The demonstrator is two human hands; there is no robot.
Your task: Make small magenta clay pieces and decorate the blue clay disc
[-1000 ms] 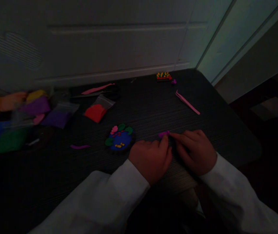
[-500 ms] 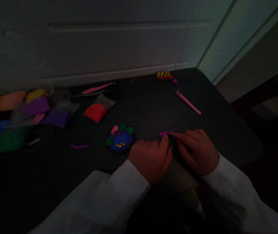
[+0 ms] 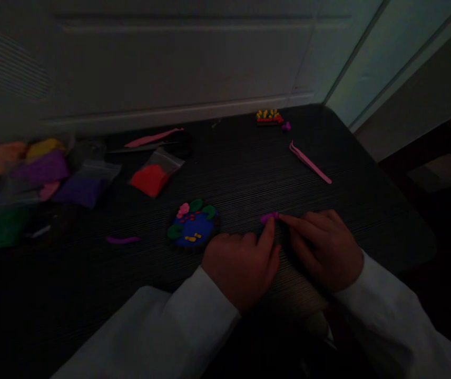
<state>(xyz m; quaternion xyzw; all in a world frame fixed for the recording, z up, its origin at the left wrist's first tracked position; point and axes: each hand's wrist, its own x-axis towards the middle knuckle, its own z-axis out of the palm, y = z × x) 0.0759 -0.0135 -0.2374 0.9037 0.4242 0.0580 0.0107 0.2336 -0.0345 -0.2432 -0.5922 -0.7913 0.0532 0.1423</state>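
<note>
On the dark table (image 3: 249, 173), my left hand (image 3: 243, 266) and my right hand (image 3: 326, 247) meet fingertip to fingertip on a small magenta piece of clay (image 3: 268, 217). Both hands have curled fingers and pinch that piece between a left finger and the right forefinger. Just left of my left hand lies a round blue clay disc (image 3: 192, 227) with green leaves, a pink flower and small yellow and red bits on it. A thin purple clay strip (image 3: 123, 240) lies further left.
A bag of red clay (image 3: 152, 178) and several bags of coloured clay (image 3: 43, 173) sit at the left. Pink tweezers (image 3: 310, 163) lie at the right rear, a pink tool (image 3: 152, 137) at the back, a small multicoloured clay piece (image 3: 268, 117) near the wall.
The view has shifted slightly; my hands stay together on the magenta piece, which looks a little shorter and sits closer to the fingertips.
</note>
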